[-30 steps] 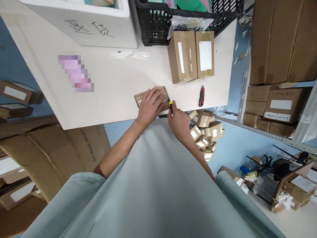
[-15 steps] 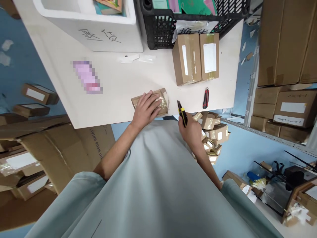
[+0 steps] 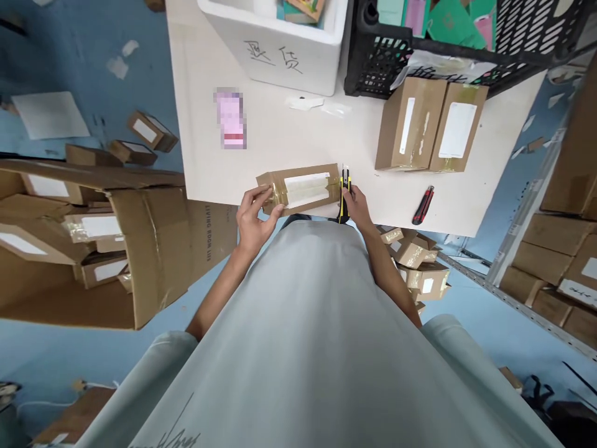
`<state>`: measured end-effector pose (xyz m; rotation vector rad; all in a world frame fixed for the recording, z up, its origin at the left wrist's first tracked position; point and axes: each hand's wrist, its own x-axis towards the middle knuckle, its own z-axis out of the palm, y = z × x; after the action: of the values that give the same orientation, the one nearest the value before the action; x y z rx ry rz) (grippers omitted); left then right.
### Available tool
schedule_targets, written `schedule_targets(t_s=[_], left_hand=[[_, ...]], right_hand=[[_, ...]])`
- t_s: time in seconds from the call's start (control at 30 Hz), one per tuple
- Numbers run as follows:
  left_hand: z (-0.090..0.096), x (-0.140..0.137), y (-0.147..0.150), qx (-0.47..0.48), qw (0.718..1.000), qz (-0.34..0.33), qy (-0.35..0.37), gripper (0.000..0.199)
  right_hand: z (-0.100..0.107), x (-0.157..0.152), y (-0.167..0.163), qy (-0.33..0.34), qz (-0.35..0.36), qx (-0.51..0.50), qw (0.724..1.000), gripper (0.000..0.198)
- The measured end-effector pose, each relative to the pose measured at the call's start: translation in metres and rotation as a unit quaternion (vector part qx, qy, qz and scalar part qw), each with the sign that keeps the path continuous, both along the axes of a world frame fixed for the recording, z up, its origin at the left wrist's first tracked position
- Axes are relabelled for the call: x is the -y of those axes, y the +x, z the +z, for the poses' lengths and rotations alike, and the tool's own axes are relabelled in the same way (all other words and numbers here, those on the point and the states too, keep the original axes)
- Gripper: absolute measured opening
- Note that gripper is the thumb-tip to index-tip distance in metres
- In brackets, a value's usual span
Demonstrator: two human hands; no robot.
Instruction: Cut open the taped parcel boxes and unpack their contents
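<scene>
A small taped cardboard box (image 3: 303, 190) with a white label facing up lies at the table's front edge. My left hand (image 3: 254, 218) grips its left end, thumb in front and fingers behind. In my right hand (image 3: 358, 205) is a black and yellow utility knife (image 3: 344, 205), held upright against the box's right end with its tip pointing away from me. Whether the blade touches the cardboard I cannot tell. A red and black utility knife (image 3: 423, 205) lies farther right on the table.
Two taped cardboard boxes (image 3: 410, 124) stand before a black plastic crate (image 3: 373, 68). A white foam bin (image 3: 293, 59) is at the back. A blurred pink item (image 3: 231, 118) lies left on the white table (image 3: 200, 168). Below left, a large carton (image 3: 158, 249) holds several parcels.
The box now shows its labelled side, and my left hand has gone from lying on top to gripping its left end. My right hand has brought the knife to the box's right end.
</scene>
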<state>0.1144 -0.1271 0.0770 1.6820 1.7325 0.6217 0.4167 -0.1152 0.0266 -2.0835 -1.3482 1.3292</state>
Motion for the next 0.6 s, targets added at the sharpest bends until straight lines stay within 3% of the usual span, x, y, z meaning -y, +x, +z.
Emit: schedule_targets(t_s=[0.17, 0.37, 0.47, 0.6], left_hand=[[-0.004, -0.011, 0.018, 0.114, 0.991, 0.043, -0.06, 0.065], [-0.051, -0.03, 0.049, 0.207, 0.966, 0.004, -0.158, 0.072], [-0.072, -0.034, 0.058, 0.224, 0.961, -0.002, -0.161, 0.067], [-0.081, -0.036, 0.058, 0.212, 0.966, -0.003, -0.147, 0.06]], right_hand=[[0.018, 0.013, 0.02, -0.01, -0.011, 0.028, 0.999, 0.041], [0.029, 0.049, 0.062, 0.014, -0.054, 0.066, 0.996, 0.038], [0.029, 0.058, 0.068, 0.009, -0.044, 0.082, 0.996, 0.045], [0.04, 0.056, 0.071, 0.044, -0.018, 0.137, 0.989, 0.059]])
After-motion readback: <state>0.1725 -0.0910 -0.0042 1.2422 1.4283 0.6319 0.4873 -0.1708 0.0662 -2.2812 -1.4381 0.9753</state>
